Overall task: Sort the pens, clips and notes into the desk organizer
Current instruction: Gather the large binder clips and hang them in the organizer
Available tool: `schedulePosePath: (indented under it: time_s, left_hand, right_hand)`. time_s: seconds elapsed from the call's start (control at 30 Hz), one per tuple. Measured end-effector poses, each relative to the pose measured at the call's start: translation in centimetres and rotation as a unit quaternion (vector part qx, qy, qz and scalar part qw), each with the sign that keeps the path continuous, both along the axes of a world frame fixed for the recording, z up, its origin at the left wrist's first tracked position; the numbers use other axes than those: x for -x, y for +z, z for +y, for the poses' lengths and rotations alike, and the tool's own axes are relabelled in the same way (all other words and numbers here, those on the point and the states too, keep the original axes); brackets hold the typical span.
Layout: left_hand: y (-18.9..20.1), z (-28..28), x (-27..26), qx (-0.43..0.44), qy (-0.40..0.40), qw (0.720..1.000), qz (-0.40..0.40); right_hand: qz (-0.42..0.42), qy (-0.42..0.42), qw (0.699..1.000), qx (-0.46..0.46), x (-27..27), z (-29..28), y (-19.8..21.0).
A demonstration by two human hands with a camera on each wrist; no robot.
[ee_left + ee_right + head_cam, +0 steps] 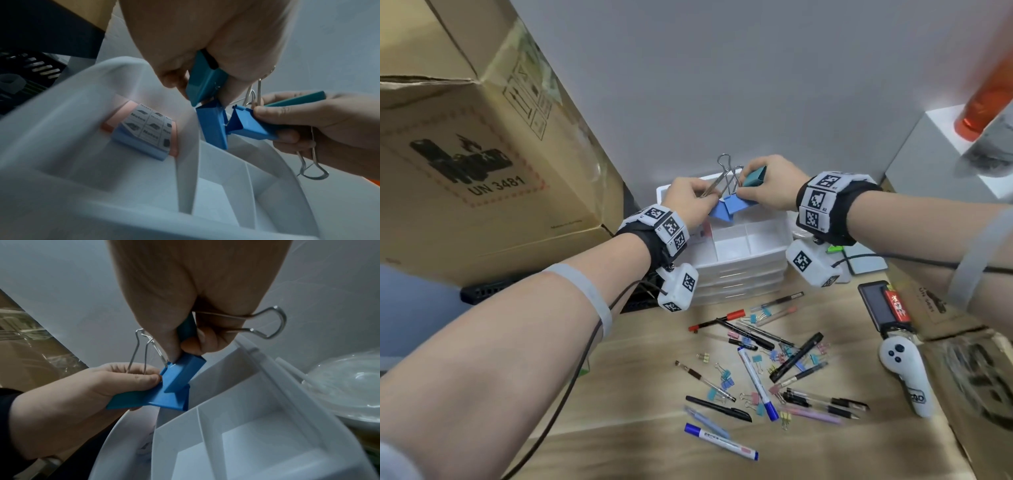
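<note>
The blue binder clips hang directly over the open top tray of the white desk organizer, pinched between both hands. The left hand grips one clip by its body and wire handles; the right hand pinches the other at its handle end, and its curled fingers also hold a teal clip. The left wrist view shows a second teal clip in the left hand. The two blue clips touch corner to corner and seem hooked together, their long edges crossing at an angle, so the next move is probably to pull them apart and drop them straight down. Both hands are equally near; the empty compartments lie just below.

The clips are folded painted metal, smooth and sharp-edged, with springy silver wire loops that snag easily. The organizer is glossy moulded plastic with thin dividers and shallow drawers beneath. One compartment on the left side holds a pad of sticky notes, pink and blue under a paper band.

On the wooden desk nearer the person lie scattered pens and small pastel clips, not yet sorted. A cardboard box stands to the left.
</note>
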State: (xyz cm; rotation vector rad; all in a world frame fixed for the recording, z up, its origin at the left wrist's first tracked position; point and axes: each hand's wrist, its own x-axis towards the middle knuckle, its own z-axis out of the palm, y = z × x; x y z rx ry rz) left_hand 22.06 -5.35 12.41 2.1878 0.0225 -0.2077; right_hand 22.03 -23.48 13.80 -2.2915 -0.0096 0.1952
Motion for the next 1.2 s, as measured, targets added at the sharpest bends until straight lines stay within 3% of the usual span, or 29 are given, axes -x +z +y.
schedulePosePath:
  time_s: [0.4, 0.97, 1.2]
  left_hand:
    - [0.2, -0.7, 0.2, -0.013, -0.019, 1.0, -0.012]
    - [0.4, 1.3, 1.0, 0.037, -0.056, 0.998, -0.003]
    - [-0.3, 1.1, 0.6, 0.063, -0.013, 0.997, -0.038]
  right_hand:
    - [-0.002, -0.001, 1.0, -0.021, 0.4, 0.3, 0.0]
    - [-0.01, 0.071, 0.987, 0.145, 0.8, 3.3, -1.2]
    - [-0.028, 0.038, 0.992, 0.115, 0.6, 3.0, -1.6]
